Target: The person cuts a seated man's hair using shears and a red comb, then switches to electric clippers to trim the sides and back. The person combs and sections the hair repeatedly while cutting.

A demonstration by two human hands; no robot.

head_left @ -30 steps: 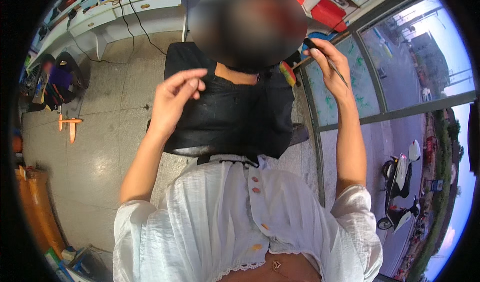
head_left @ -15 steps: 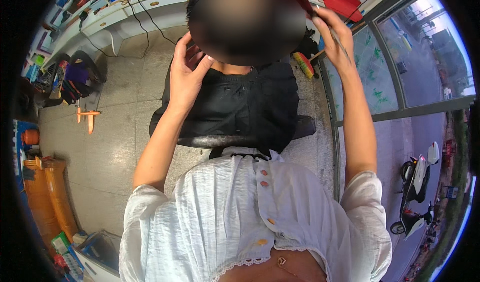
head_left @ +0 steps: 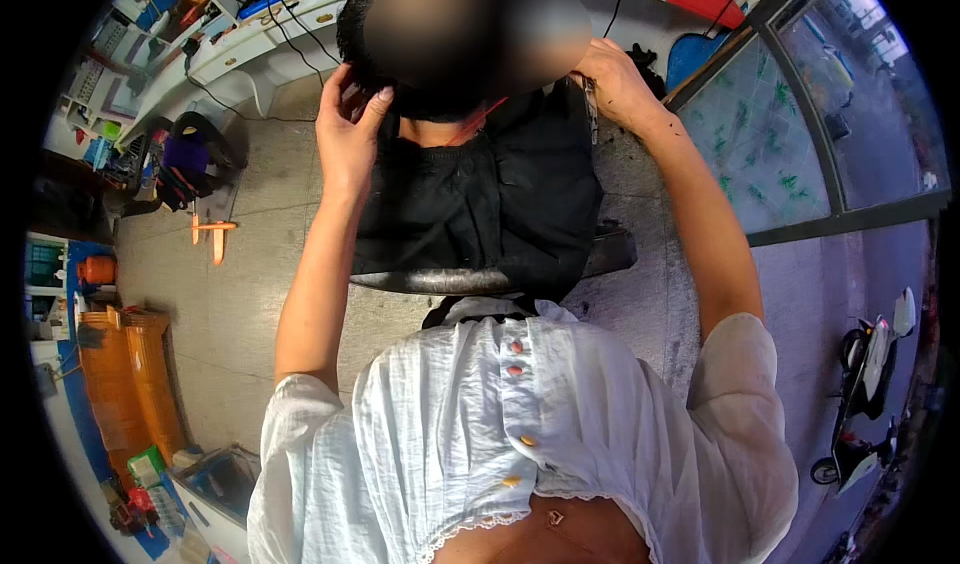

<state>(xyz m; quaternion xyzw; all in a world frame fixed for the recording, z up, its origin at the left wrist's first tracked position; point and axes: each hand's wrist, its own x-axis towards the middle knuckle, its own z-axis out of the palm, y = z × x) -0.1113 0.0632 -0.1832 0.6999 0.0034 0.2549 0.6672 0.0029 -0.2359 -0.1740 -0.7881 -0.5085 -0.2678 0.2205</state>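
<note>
In front of me sits a person draped in a black cape [head_left: 455,209], with dark hair [head_left: 360,24] and a blurred patch over much of the head. My left hand [head_left: 346,129] is at the left side of the head, thumb and fingers apart and curved against the hair. At the right side of the head, my right hand [head_left: 618,79] has its fingers bent round a thin metal tool [head_left: 592,99]; its kind is unclear, and the blur covers the fingertips. A thin red strip [head_left: 485,119] shows by the neck; what holds it is hidden.
A black armrest [head_left: 610,249] juts out right of the seated person. Beyond stands a white counter [head_left: 240,54] with drawers and hanging cords. A glass door [head_left: 760,144] is on the right, a scooter [head_left: 870,384] outside it. An orange-brown padded piece [head_left: 130,384] stands at left.
The seated person's head has shifted left in view. My right hand has come down and inward, and its metal tool no longer lies along the wrist. The red strip now shows by the neck.
</note>
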